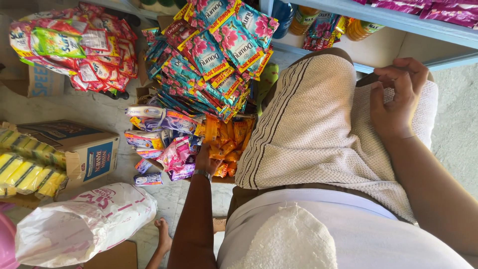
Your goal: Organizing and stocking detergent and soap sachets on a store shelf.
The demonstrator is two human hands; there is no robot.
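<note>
Shelves of bottles [358, 27] run above a tiled floor [99, 107] crowded with stock. I reach my left hand [206, 159] down into the carton of small sachets, fingers curled among the orange packets [226, 142] (whether I have a firm hold on one, I cannot tell). My right hand [396, 97] rests on my raised knee, pinching a dark flat thing [367, 79]. I judge I am picking stock; next I need a clean grasp on the packets.
</note>
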